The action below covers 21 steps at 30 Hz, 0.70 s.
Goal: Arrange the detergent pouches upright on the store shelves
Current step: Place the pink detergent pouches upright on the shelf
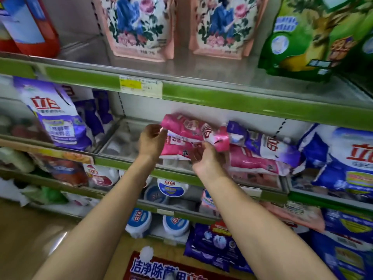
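Both hands grip one pink detergent pouch [182, 136], lying sideways above the middle shelf [125, 160]. Left hand [151, 140] pinches its left end, fingers curled narrow; right hand [205, 158] clasps the underside near the spout end. Just right: purple pouch [266, 143] lying flat on another pink pouch [252, 161]. Left of the bare shelf patch, a purple-white bag [54, 116] leans tilted. Upper shelf: two floral pouches [139, 27] upright, green pouch [306, 37] beside them.
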Tool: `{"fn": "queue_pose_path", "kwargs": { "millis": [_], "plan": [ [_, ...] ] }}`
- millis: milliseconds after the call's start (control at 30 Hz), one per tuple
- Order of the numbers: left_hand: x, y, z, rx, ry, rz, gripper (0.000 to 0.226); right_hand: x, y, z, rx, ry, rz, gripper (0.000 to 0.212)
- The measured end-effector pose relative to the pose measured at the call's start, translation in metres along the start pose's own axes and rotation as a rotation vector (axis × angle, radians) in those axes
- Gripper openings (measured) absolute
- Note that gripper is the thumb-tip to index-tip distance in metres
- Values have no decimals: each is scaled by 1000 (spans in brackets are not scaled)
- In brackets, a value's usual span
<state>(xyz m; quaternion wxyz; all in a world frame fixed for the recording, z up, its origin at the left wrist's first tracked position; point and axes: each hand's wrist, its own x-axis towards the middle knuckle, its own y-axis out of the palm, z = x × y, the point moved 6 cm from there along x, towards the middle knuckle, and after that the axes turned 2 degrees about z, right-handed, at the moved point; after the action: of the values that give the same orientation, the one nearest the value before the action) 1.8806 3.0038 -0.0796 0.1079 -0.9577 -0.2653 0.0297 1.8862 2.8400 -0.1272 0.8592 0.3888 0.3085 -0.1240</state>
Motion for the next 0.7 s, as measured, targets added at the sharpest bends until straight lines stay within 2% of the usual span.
{"fn": "queue_pose_path", "kwargs": {
  "millis": [167,267,367,433,533,633,700],
  "plan": [
    [58,19,18,2,-56,36,41,36,31,-6,-7,-4,45,12],
    [87,30,24,38,-113,75,53,56,37,-13,12,27,-28,45],
    [103,43,31,34,-174,171,63,71,41,-17,58,21,-102,51],
    [106,50,34,89,-166,230,52,78,42,-20,74,-3,-137,46],
    [106,50,35,235,-61,242,30,85,39,-22,93,-48,-196,38],
    [97,43,34,250,10,190,13,84,39,-23,117,-72,-162,36],
    [87,40,33,189,12,168,14,81,40,-21,160,-95,-106,44]
  ]
}}
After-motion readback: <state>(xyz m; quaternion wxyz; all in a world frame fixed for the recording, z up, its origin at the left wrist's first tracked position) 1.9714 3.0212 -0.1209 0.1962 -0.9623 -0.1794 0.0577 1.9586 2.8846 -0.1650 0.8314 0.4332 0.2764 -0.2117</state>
